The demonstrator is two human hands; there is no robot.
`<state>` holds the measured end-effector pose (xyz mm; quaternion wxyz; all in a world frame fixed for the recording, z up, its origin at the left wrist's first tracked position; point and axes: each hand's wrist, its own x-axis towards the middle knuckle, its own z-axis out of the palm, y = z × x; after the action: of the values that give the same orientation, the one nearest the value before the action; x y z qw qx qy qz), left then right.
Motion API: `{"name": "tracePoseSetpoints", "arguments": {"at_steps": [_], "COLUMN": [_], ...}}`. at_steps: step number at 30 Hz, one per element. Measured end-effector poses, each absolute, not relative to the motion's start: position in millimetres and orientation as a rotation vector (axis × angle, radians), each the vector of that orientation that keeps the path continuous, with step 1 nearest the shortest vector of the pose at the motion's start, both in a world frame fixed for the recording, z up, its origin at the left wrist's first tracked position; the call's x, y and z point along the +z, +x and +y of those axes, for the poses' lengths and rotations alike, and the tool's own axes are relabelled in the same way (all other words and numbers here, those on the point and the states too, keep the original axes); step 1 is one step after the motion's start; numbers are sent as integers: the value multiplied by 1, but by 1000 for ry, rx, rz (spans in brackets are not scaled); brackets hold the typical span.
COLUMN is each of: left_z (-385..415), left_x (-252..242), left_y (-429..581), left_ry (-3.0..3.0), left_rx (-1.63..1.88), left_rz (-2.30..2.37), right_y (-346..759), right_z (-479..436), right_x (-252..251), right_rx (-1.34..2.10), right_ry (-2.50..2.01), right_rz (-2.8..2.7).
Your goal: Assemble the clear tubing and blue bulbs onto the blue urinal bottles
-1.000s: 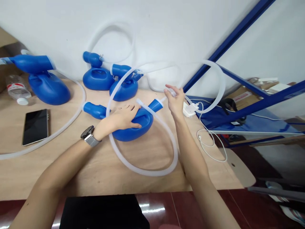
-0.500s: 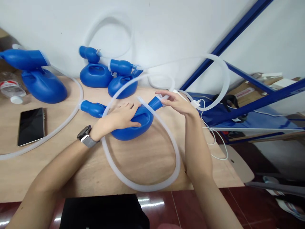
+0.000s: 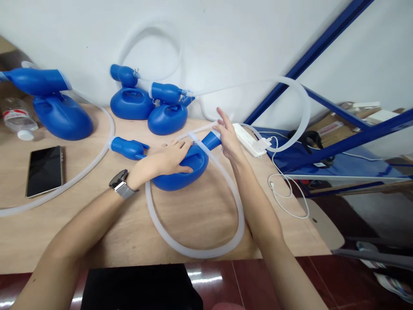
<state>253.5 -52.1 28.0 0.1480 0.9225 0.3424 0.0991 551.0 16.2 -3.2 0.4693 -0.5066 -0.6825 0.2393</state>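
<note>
My left hand (image 3: 172, 157) lies over a blue plastic urinal bottle (image 3: 180, 177), thumb on the front side and fingers across the top, holding it against the table. At the bottle's neck (image 3: 211, 138), my right hand (image 3: 226, 137) has its palm side by the pale mouth end, fingers stretched upward. Whether the palm presses on the mouth cannot be made out. A translucent hose (image 3: 196, 254) loops in front of the bottle and crosses over it beside my left fingers. Left of the bottle lies a separate blue funnel-shaped piece (image 3: 127, 148).
Behind stand more blue urinal bottles (image 3: 132, 104), (image 3: 167, 120), (image 3: 63, 118) with funnels and hoses. At left are a phone (image 3: 44, 171) and a clear plastic bottle (image 3: 20, 118). A white power strip (image 3: 248, 140) with cables lies right, by a blue metal rack (image 3: 290, 77).
My right hand has turned fingers-up and shifted left against the neck. The raised hose loop over my left hand has dropped behind the bottle. My left hand stays on the bottle.
</note>
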Motion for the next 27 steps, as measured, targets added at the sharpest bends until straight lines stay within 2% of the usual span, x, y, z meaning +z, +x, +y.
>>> {"name": "tracePoseSetpoints", "arguments": {"at_steps": [5,13,16,21,27], "left_z": [-53,-65,-62,-60,-63], "left_x": [22,14,8,6,7], "left_y": [258,260,260,257,256], "left_ry": [2592,2512,2523,2557,2554], "left_rx": [367,627,652,616,610], "left_rz": [963,872,848,841,823], "right_y": [530,560,568,552,542], "right_z": [10,-21,-25,-5,9], "right_x": [7,25,22,11,2], "right_rx": [812,1181,1085,684,646], "right_ry": [-1229,-1181,-1181,-1280,-1132], "right_rz": [-1411,-1573,-1713,-1759,-1710]}}
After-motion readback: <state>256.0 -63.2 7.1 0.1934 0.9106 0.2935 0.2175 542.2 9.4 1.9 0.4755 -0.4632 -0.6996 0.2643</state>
